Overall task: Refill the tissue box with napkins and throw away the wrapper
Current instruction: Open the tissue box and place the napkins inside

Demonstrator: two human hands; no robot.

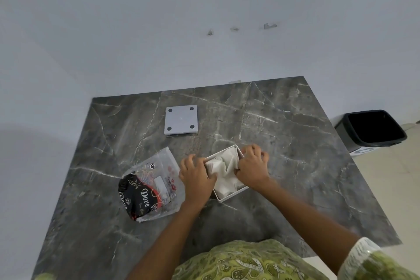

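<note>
A white square tissue box [231,197] lies open on the dark marble table [295,143], with a stack of white napkins [223,167] inside, its top sheets rumpled. My left hand [195,176] presses on the napkins at the box's left wall, fingers curled on their edge. My right hand [252,163] grips the napkins at the box's right side. Left of the box lies the clear plastic wrapper [150,185] with black and red print, flat on the table. The box's grey lid [181,120] with round dots at its corners rests farther back.
A black waste bin [372,128] stands on the floor past the table's right edge. A white wall runs behind the table. My green patterned clothing [245,261] fills the bottom of the view.
</note>
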